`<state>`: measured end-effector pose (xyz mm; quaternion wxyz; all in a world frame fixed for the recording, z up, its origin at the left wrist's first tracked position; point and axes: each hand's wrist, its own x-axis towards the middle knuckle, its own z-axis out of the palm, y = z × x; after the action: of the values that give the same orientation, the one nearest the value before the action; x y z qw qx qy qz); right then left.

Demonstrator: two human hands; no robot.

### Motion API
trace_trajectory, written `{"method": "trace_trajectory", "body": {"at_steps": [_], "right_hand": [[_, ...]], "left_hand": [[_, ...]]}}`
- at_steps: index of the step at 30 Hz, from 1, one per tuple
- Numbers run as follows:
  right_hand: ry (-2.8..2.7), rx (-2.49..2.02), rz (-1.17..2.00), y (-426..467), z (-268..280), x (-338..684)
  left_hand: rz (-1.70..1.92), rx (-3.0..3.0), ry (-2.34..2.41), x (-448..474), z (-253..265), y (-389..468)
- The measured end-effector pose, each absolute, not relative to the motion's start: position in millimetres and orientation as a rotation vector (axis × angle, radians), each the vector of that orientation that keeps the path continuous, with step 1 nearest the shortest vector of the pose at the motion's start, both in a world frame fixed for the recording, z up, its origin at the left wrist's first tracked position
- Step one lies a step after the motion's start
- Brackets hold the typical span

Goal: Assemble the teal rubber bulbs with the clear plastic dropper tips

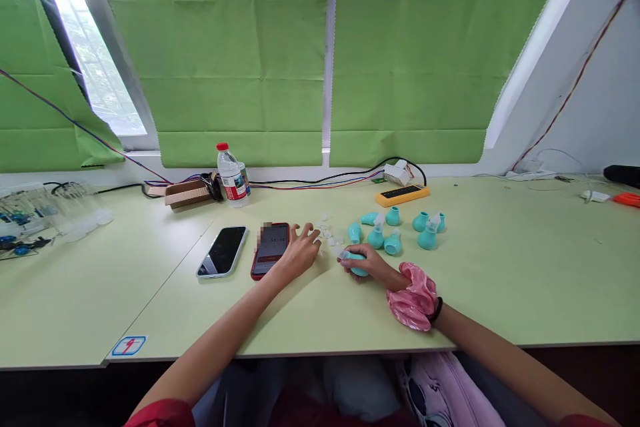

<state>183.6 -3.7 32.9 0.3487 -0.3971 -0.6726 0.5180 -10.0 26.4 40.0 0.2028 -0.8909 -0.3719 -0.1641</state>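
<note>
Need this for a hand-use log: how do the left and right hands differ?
The right hand curls around a turquoise bulb; the left hand shows nothing held, its fingers spread near small clear pieces. The right hand has a pink scrunchie and a black band behind it; the left hand has neither. Both hands are gloveless and over the table.

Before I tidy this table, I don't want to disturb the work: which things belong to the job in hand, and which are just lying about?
Likely the job:
- teal piece in the right hand
- other teal pieces
- clear bits by the left hand

Apparently lying about:
- white phone
- red phone
- bottle
- box
</note>
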Motion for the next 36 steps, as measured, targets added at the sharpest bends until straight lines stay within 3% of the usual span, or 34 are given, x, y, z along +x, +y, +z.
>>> {"method": "trace_trajectory", "body": {"at_steps": [9, 20, 36], "right_hand": [[-1.757, -1.114, 0.997, -6, 34, 181], [-1.842, -1.146, 0.861, -11, 37, 179], [-2.014, -1.137, 0.398, -12, 27, 179]], "left_hand": [[-1.464, -2.702, -1.277, -6, 53, 12], [-2.243, -2.988, -1.76, 3, 44, 14], [-2.355, -3.35, -1.778, 2, 42, 10]]}}
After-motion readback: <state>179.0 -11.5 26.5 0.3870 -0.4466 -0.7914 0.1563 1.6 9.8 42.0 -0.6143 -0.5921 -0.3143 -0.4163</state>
